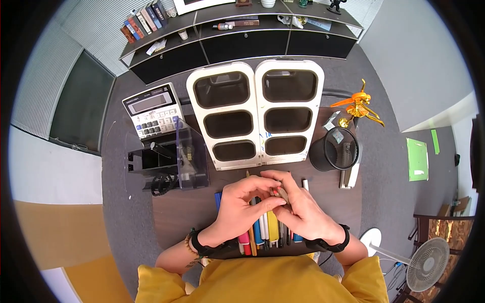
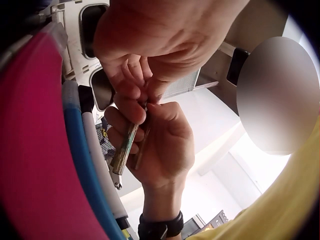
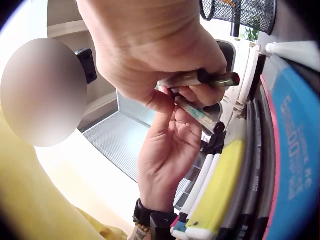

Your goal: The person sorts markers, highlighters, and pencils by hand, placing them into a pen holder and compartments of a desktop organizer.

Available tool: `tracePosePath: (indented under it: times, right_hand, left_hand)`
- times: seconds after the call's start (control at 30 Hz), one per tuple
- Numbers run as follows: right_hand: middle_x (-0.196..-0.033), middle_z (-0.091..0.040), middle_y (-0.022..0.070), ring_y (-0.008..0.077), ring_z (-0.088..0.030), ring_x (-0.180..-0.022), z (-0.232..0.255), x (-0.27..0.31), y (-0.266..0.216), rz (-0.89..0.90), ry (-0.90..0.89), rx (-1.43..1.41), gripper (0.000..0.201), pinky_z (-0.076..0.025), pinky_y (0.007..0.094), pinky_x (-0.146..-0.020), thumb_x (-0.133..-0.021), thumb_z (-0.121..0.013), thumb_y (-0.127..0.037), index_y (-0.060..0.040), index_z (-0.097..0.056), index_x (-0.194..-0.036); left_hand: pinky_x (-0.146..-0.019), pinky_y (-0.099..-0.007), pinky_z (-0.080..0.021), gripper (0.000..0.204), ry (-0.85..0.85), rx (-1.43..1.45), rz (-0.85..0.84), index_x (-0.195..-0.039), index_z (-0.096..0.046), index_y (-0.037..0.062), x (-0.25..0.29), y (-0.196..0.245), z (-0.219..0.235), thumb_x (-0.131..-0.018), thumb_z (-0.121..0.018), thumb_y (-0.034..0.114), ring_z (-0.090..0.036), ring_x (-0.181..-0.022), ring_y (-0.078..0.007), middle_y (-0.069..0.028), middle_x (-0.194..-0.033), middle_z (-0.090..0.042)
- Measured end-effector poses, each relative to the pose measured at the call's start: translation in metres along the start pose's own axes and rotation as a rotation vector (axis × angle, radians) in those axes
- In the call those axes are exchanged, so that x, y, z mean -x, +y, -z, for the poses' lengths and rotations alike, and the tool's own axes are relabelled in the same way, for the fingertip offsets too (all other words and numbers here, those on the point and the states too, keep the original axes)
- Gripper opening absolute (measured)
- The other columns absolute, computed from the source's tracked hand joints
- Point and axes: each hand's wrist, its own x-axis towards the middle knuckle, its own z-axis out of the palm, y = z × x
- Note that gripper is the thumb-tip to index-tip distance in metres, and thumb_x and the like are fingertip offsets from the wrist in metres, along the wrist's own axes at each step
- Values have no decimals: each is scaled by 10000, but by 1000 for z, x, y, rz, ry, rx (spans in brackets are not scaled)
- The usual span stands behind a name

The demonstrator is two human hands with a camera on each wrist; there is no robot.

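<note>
Both hands meet over a row of pens and markers at the front of the table. My left hand (image 1: 240,209) and my right hand (image 1: 305,214) pinch slim, pen-like sticks between thumbs and fingers. One stick has a patterned, greenish barrel (image 3: 200,114) and runs from the left hand's fingertips. Another, with a dark end (image 3: 222,79), sticks out past the right hand's curled fingers. Where the sticks meet is hidden by the fingers. Below the hands lie a yellow highlighter (image 1: 273,227), a blue marker (image 1: 257,230) and a pink marker (image 1: 245,241).
Behind the hands stands a white organizer (image 1: 258,126) with dark openings. To its left are a clear desk box (image 1: 194,156) and a calculator (image 1: 154,111). On the right stand a black mesh pen cup (image 1: 323,156) and a golden figurine (image 1: 359,107).
</note>
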Motion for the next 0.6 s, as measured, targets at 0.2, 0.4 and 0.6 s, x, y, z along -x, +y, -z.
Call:
tracePosePath:
  times: [0.2,0.4,0.6]
  right_hand:
    - [-1305,-617,275,410,-622,-1266,1,2,4,-1,-49,-75,645,-455,477,-1098,-946,-479,5,10,-291,-1563]
    - [-1240,-602,217,277,-655,-978,4,3,2,-74,-114,-156,680,-531,398,-902,-992,-432,-1,-30,-153,-1612]
    - [-1057,-540,85,104,-525,-694,-4,3,8,-119,-112,-331,621,-494,282,-636,-1089,-424,-65,-71,-120,-1631]
  left_hand:
    - [-814,-270,-566,284,-50,0,-110,-1214,-723,-28,-1,-7,2,-935,-767,-64,-677,-940,-124,-94,-1130,-685]
    - [-809,-286,-552,241,-109,-2,-33,-1221,-711,-21,-3,-5,5,-982,-737,-24,-661,-953,-122,-77,-1131,-657]
    - [-891,-307,-538,212,-143,110,7,-1232,-667,-28,-6,-5,10,-1034,-700,41,-643,-1032,-132,-77,-1144,-632]
